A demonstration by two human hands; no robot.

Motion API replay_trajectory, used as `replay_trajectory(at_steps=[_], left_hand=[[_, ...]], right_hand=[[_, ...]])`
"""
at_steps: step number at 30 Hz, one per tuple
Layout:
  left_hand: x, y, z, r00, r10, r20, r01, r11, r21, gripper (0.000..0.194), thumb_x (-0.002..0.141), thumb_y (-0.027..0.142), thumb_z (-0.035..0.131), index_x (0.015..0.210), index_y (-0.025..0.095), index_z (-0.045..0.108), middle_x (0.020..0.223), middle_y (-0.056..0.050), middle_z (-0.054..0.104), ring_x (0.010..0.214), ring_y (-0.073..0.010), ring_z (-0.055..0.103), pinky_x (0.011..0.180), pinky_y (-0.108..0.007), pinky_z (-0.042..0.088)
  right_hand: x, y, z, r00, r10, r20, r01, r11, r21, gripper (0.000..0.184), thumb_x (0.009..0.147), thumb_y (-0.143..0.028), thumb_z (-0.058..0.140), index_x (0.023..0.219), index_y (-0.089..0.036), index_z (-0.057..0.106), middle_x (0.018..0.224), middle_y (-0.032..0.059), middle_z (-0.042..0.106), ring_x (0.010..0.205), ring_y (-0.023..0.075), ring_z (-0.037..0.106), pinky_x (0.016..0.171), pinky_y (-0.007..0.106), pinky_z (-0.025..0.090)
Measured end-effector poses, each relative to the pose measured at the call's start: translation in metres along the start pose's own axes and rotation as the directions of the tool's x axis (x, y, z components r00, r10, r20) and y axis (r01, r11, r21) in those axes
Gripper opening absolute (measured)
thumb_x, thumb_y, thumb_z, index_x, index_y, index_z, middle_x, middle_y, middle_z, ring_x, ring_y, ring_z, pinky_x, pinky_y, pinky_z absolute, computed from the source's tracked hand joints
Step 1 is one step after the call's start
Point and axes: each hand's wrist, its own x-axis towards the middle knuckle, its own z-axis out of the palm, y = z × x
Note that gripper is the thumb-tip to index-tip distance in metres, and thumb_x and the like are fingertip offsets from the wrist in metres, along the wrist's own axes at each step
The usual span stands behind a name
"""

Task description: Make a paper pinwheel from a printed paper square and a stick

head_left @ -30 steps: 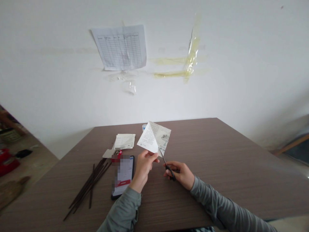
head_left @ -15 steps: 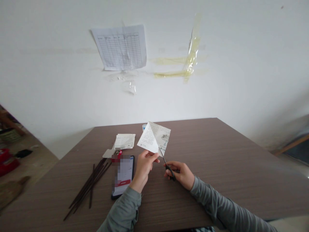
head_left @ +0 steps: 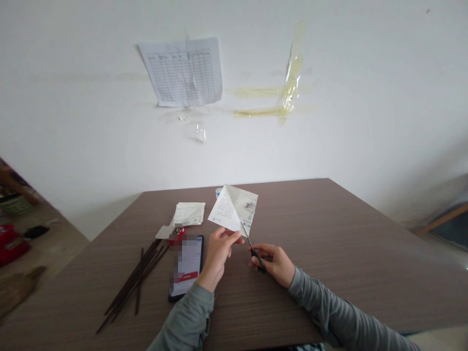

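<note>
Pinched in my left hand [head_left: 219, 251] by its lower edge is a printed sheet of paper [head_left: 227, 210], raised above the table, with a diagonal line across it where a part appears folded over. My right hand [head_left: 274, 261] grips a pair of scissors [head_left: 258, 259] by the black handles. The scissor blades reach up and left onto the paper's lower corner, close to my left fingertips. Whether the blades are spread or together is hard to tell.
On the brown table [head_left: 329, 234], a phone [head_left: 189, 273] lies left of my left hand. Beyond it are a stack of paper pieces [head_left: 189, 213] and a small red item [head_left: 177, 237]. Several thin dark sticks [head_left: 135, 282] lie further left. A tape roll [head_left: 218, 192] is partly hidden behind the paper.
The paper has tilted very slightly, its right corner shifting a little left. Both hands and the scissors stay almost where they were.
</note>
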Motion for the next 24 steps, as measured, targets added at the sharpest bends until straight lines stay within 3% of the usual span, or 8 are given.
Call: replay_trajectory(at_steps=[5,13,21,24], left_hand=[[0.0010,-0.0003,0.0002,1.000,0.024,-0.014,-0.025,0.999,-0.032,0.045,0.065,0.049,0.108,0.094,0.023,0.087,0.096,-0.011,0.096,0.079,-0.0266,0.091,0.046,-0.020,0.028],[0.0027,-0.0018,0.0004,0.996,0.063,-0.070,-0.064,0.998,-0.014,0.045,0.065,0.052,0.110,0.086,0.024,0.081,0.087,-0.008,0.092,0.074,-0.0241,0.085,0.048,-0.021,0.027],[0.0032,-0.0024,0.0003,0.994,0.065,-0.084,-0.066,0.998,-0.017,0.039,0.067,0.046,0.108,0.085,0.023,0.082,0.082,-0.006,0.089,0.065,-0.0202,0.078,0.047,-0.021,0.027],[0.0040,-0.0029,-0.0006,0.994,0.072,-0.087,-0.074,0.997,-0.017,0.036,0.071,0.042,0.110,0.086,0.023,0.082,0.086,-0.006,0.091,0.069,-0.0218,0.082,0.049,-0.023,0.034]], right_hand=[[0.0028,0.0073,-0.0023,0.999,-0.022,0.023,0.024,0.998,-0.056,0.075,0.083,-0.092,0.101,0.117,-0.025,0.093,0.089,0.0122,0.094,0.077,0.0352,0.087,0.087,0.053,0.080],[0.0027,0.0062,-0.0018,1.000,-0.023,0.021,0.024,0.996,-0.083,0.070,0.083,-0.089,0.102,0.115,-0.027,0.096,0.087,0.0126,0.092,0.080,0.0395,0.090,0.090,0.054,0.081],[0.0023,0.0021,-0.0015,0.999,-0.031,0.014,0.032,0.994,-0.104,0.068,0.083,-0.085,0.102,0.115,-0.025,0.096,0.090,0.0136,0.093,0.082,0.0385,0.087,0.083,0.052,0.078],[0.0018,0.0005,-0.0019,1.000,-0.021,0.015,0.022,0.995,-0.094,0.070,0.082,-0.087,0.102,0.116,-0.025,0.097,0.091,0.0128,0.094,0.083,0.0396,0.089,0.084,0.052,0.079]])
